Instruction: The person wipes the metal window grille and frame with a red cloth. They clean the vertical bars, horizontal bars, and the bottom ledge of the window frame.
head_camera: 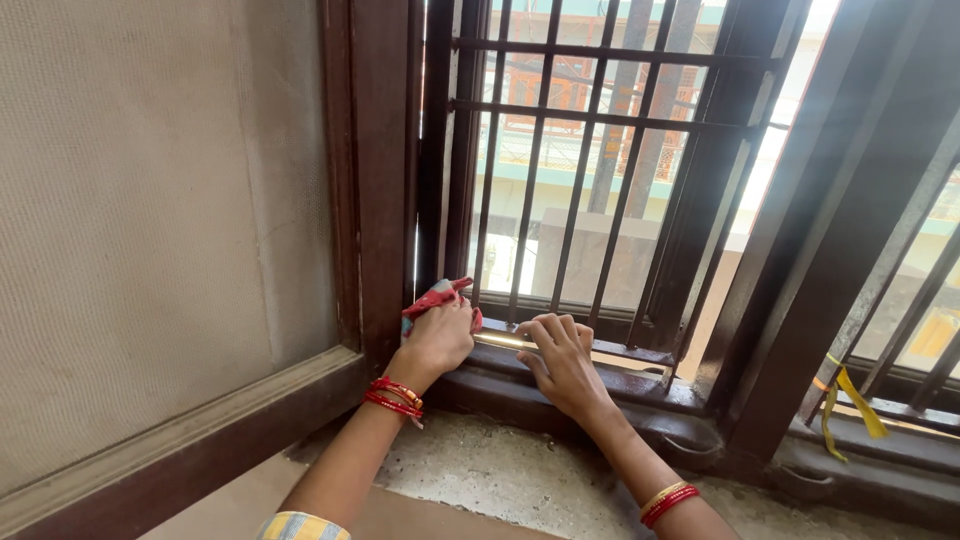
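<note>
Left hand [440,335]: fist closed tight around a red cloth [432,297], pressed into the window frame's [385,180] bottom corner.
Right hand [562,355]: fingers loosely curled, resting on the metal track [505,342] at the sill [640,385].
Grille [590,170]: dark bars right behind both hands.

Both arms reach forward, left hand [437,338] fisted in a closed grip, right hand [562,362] resting with fingers curled.

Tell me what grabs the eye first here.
The two hands at the window's lower track: the left hand grips a red cloth in the corner by the dark wooden frame, the right hand lies flat beside it. Behind them stand the dark window bars, and a yellow ribbon hangs at right.
</note>
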